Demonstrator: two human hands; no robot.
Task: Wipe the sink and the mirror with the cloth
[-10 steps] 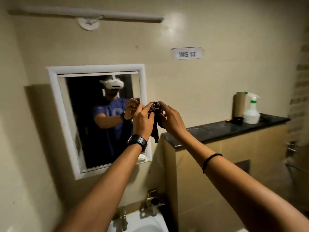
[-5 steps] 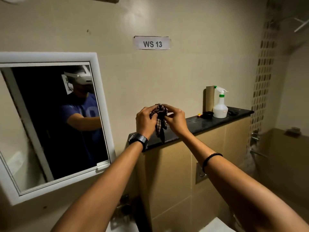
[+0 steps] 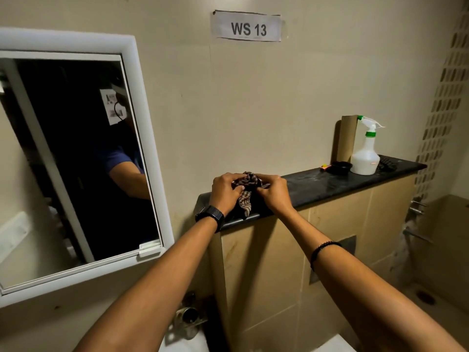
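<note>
Head view: both forearms reach forward to the left end of the polished black stone ledge (image 3: 330,182). The left hand (image 3: 224,190) and the right hand (image 3: 272,193) face each other with fingers curled. Each pinches the bunched brown-and-cream checked fabric cloth (image 3: 247,189) held between them. The cloth's crumpled top stands above the knuckles. Its narrow tail hangs down at the ledge's rounded front edge; contact with that edge cannot be determined.

A stretch of glossy ledge top separates the hands from the objects grouped at the right end:
- a shallow round black dish (image 3: 341,166);
- a white plastic spray bottle with a green collar (image 3: 365,158), just beside the dish;
- an upright brown cardboard tube (image 3: 346,138), against the wall behind the bottle.

The rectangular mirror in a thick white frame (image 3: 142,123) is mounted on the smooth beige wall, left of the hands. Its right frame edge is near the left forearm but apart from it.

Of the white glossy sink (image 3: 185,342), only a corner shows at the bottom edge, under the forearms. A chrome tap fitting (image 3: 189,318) sits on the wall just above it.
</note>
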